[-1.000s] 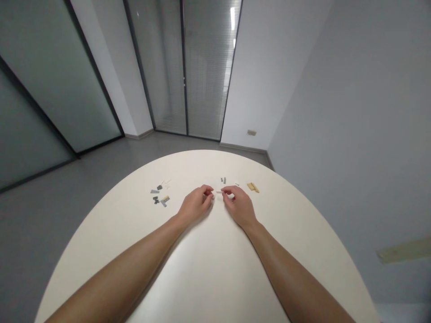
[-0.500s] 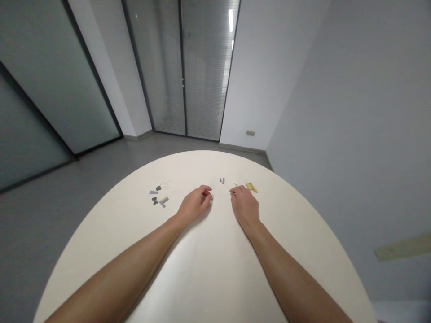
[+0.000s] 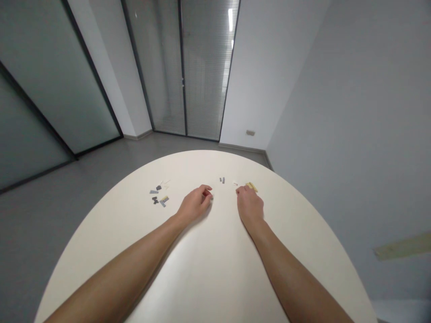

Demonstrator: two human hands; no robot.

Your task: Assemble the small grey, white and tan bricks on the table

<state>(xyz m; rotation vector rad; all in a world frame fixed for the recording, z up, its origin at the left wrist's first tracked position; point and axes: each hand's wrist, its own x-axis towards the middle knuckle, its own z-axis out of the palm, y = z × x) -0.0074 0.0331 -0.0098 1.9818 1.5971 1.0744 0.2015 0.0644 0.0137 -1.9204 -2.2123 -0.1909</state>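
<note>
Counter (image 3: 202, 162) edge curves, room behind yellow pieces (image 3: 251, 185). Right hand (image 3: 250, 204) sits farther right than before, near them; left hand (image 3: 195, 202) unmoved. Cannot tell either's grasp.

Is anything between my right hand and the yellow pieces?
Nothing visible stands between your right hand and the yellow pieces; its fingers overlap their near edge in view, though contact is unclear. A small white piece lies to their left.

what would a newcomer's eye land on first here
Probably the two bare hands at the middle of the view: the left hand, and the right hand close to some yellow pieces. Next, perhaps, the scattered grey and dark pieces on the left side of the round table.
</note>
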